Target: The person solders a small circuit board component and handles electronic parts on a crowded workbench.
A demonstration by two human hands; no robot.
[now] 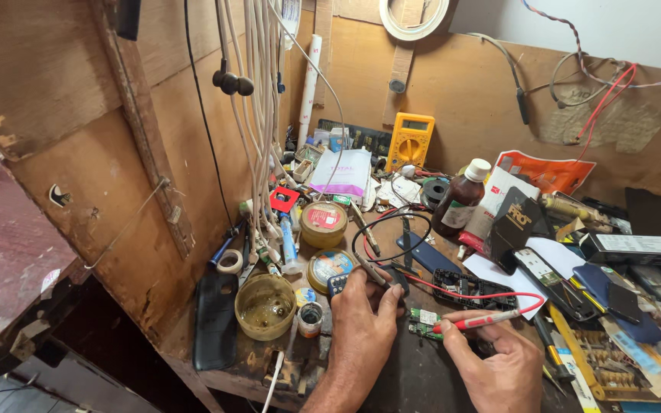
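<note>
A dark phone back cover [216, 321] lies flat at the bench's near edge, well to the left of the left hand [363, 325]. Closer to that hand stands a round amber bowl [266, 306] with cloudy residue inside, and just beside the hand's thumb side sits a small open pot [310, 315]. Above the knuckles lie two round flat tins [324, 223], one behind the other.

The left hand rests palm down on the bench, fingers curled tight around a black probe [375, 269] that sticks up and away past the fingertips; its black lead loops above the hand.

Between the two hands lies a small green circuit board [423, 321], touching the bench, just right of the left fingertips and just left of the right hand's fingertips.

The right hand [499, 367] pinches a red probe [483, 320] between thumb and fingers like a pen, its tip pointing left onto the green board. The red lead curves off to the right and back over a black opened phone frame [472, 289], which lies just above this hand. Farther back stand a brown bottle [459, 200] with a white cap and a yellow multimeter [410, 139] propped against the wooden wall.
</note>
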